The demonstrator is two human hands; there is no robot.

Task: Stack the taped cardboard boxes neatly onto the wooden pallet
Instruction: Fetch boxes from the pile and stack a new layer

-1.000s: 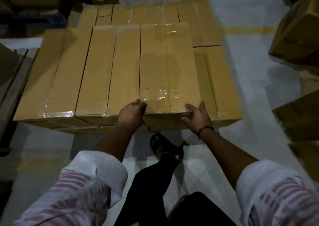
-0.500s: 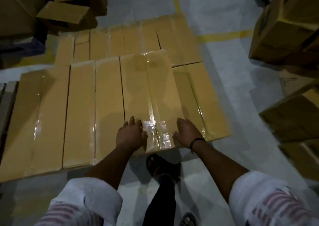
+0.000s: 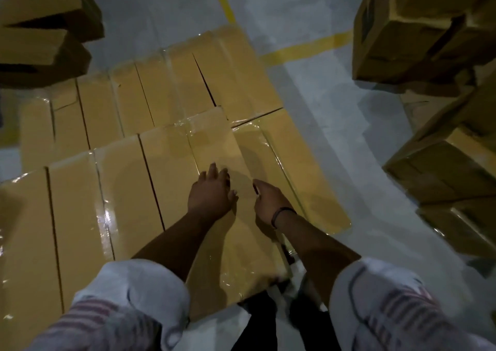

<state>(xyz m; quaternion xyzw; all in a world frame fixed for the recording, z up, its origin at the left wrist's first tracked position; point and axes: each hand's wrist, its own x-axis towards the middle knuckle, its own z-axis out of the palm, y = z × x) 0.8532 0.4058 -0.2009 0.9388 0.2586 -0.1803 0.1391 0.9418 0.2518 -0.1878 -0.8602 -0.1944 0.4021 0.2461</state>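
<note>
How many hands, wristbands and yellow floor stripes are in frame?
Hands: 2, the left hand and the right hand
Wristband: 1, on the right wrist
Yellow floor stripes: 2
Total: 5

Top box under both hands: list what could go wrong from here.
1. The top box lies at the open end of its layer, beside a step down to the lower box; a sideways shove could tip it over that edge.
2. The left hand and right hand rest on glossy tape, so the palms may slip while they push.
</note>
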